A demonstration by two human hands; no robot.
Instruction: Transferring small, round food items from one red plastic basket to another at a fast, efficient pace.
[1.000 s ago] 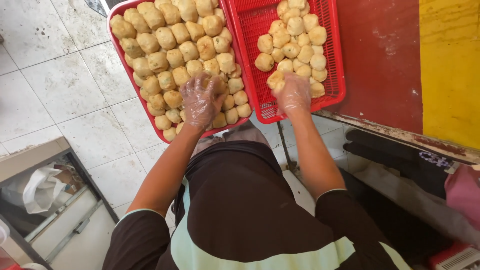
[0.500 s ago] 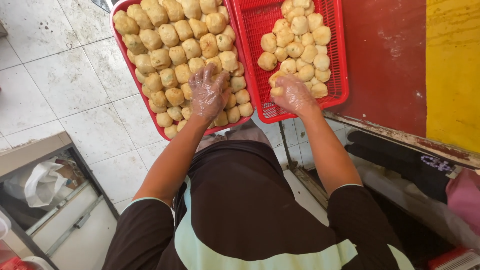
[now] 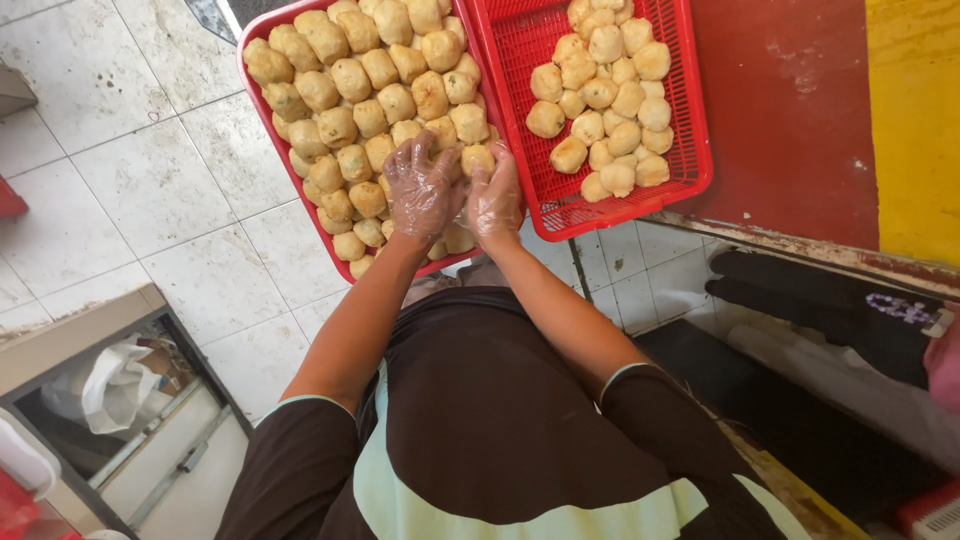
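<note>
Both my hands wear thin clear plastic gloves. My left hand [image 3: 424,190] lies on the left red tray [image 3: 262,92], which is packed with golden-brown fried puffs [image 3: 352,78], its fingers curled over a few of them near the tray's front right corner. My right hand [image 3: 496,203] is close beside it at the same corner, fingers around one puff [image 3: 477,158]. The right red mesh tray [image 3: 690,150] holds a smaller heap of paler puffs [image 3: 605,95] towards its middle and right side.
Both trays rest on a red counter [image 3: 790,110] with a yellow strip [image 3: 915,120]; the left tray overhangs the white tiled floor [image 3: 140,200]. A cabinet with a white plastic bag [image 3: 115,385] stands at lower left. Dark cloth [image 3: 830,310] lies below the counter edge.
My right hand has left the right tray and come across to the left tray, next to my left hand. The left hand has stayed on the puffs.
</note>
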